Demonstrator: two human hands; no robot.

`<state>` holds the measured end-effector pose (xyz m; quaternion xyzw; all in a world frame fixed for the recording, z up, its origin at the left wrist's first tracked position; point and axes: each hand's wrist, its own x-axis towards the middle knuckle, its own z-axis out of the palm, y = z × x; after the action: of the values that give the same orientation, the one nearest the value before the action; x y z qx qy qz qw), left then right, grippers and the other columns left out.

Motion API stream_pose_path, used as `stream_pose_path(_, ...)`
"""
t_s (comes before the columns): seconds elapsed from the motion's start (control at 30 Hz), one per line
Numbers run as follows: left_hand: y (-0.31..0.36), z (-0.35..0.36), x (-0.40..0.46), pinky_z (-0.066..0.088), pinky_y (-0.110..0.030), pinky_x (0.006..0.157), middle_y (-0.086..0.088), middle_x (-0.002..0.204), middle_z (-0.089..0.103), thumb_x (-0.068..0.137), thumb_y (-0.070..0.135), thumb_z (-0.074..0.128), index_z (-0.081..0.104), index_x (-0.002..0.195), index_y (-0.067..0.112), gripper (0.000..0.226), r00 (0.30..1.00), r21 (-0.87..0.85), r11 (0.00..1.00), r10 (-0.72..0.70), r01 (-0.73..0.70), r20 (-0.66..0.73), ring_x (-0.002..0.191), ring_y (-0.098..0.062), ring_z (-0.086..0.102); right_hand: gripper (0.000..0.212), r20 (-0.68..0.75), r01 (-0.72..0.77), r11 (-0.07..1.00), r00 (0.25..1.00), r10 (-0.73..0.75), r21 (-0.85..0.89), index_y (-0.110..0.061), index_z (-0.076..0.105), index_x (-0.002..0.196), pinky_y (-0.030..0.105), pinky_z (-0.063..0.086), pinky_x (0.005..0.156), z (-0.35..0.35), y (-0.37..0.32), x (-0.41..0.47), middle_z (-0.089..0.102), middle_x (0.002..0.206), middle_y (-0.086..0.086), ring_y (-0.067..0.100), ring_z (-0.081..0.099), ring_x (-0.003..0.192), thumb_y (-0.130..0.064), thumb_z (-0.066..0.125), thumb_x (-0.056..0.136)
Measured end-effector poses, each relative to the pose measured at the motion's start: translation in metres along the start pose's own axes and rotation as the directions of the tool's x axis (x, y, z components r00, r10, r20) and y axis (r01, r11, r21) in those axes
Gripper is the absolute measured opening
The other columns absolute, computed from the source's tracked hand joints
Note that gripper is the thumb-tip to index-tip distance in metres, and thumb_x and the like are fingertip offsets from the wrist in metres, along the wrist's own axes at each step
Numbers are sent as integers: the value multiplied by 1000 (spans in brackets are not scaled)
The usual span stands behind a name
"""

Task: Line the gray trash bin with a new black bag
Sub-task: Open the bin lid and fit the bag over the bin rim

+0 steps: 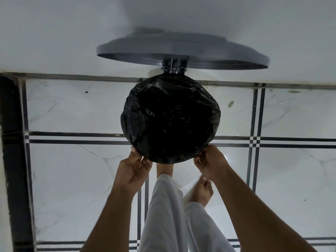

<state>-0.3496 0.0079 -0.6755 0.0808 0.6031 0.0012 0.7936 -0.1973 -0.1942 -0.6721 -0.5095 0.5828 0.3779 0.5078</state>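
Observation:
I look straight down into a round trash bin whose mouth is covered all around by a crinkled black bag (171,119); the bin's gray body is hidden beneath the bag. Its gray lid (181,50) stands open on a hinge (173,67) at the far side, against the wall. My left hand (135,169) pinches the bag's edge at the near-left rim. My right hand (211,161) pinches the bag's edge at the near-right rim.
The bin stands on white marble floor tiles (76,110) with dark stripe borders, close to a white wall (54,33). A dark vertical strip (12,142) runs along the left. My bare feet (201,191) and white trousers (169,215) are just behind the bin.

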Motion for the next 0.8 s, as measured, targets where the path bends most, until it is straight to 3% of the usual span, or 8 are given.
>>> stream_pose_path(0.1, 2, 3, 6, 50, -23, 62, 1, 87, 67, 110, 4, 54, 71, 105, 12, 19, 999, 112, 993, -26, 31, -47, 74, -12, 57, 26, -30, 27, 998, 999, -29, -55, -9, 64, 91, 22, 45, 51, 4, -9, 1, 58, 68, 3, 15, 47, 62, 6, 46, 104)
stream_pose_path(0.23, 11, 21, 14, 40, -17, 44, -3, 61, 51, 103, -13, 39, 67, 74, 8, 46, 987, 331, 943, 23, 31, -161, 50, -8, 47, 22, -23, 37, 998, 999, -38, -40, -6, 68, 95, 21, 56, 53, -1, -13, 9, 62, 74, 6, 16, 54, 66, 7, 52, 103)
stream_pose_path(0.33, 25, 24, 22, 67, -23, 76, -12, 88, 75, 108, -2, 48, 76, 107, -2, 28, 972, 389, 920, 47, 48, -230, 82, -17, 76, 23, 12, 55, 998, 998, -56, 15, -7, 72, 96, 29, 60, 78, -5, -12, 1, 69, 79, 6, 16, 64, 72, 5, 54, 106)
stream_pose_path(0.4, 32, 24, 22, 64, -35, 98, -12, 104, 78, 109, 6, 56, 71, 126, 0, 23, 959, 420, 906, 76, 48, -275, 102, -23, 77, 21, 5, 114, 993, 993, -114, 22, -10, 76, 100, 32, 59, 84, -6, -14, -11, 77, 85, 3, 16, 70, 75, -3, 59, 109)
stream_pose_path(0.5, 41, 34, 7, 59, -36, 97, -5, 100, 75, 113, 0, 43, 66, 122, 4, 25, 953, 528, 849, 152, 10, -263, 94, -19, 73, 24, -147, 318, 946, 935, -323, -56, -17, 78, 109, 33, 60, 83, -6, -17, -27, 85, 106, 3, 17, 78, 85, -35, 63, 113)
stream_pose_path(0.6, 49, 42, -8, 54, -39, 96, -8, 103, 73, 109, -2, 41, 68, 115, 4, 28, 912, 587, 800, 325, -123, -251, 95, -24, 71, 50, -161, 566, 763, 760, -629, -311, -27, 73, 116, 32, 60, 87, -3, -15, -46, 80, 107, -10, 9, 76, 92, -72, 75, 95)
stream_pose_path(0.7, 56, 48, -15, 57, -38, 92, -10, 104, 74, 108, 5, 50, 70, 105, 12, 21, 892, 580, 804, 351, -130, -285, 94, -24, 74, 49, -69, 633, 593, 653, -754, -498, -31, 71, 122, 17, 52, 79, -3, -10, -54, 75, 105, -17, 3, 73, 93, -62, 88, 88)
stream_pose_path(0.8, 62, 52, -15, 57, -33, 81, -4, 103, 75, 109, 19, 59, 71, 101, 14, 15, 892, 564, 815, 344, -129, -292, 87, -18, 74, 27, -62, 651, 519, 590, -805, -554, -20, 83, 112, 1, 44, 74, -3, -11, -44, 78, 95, -19, -4, 72, 90, -45, 80, 101)
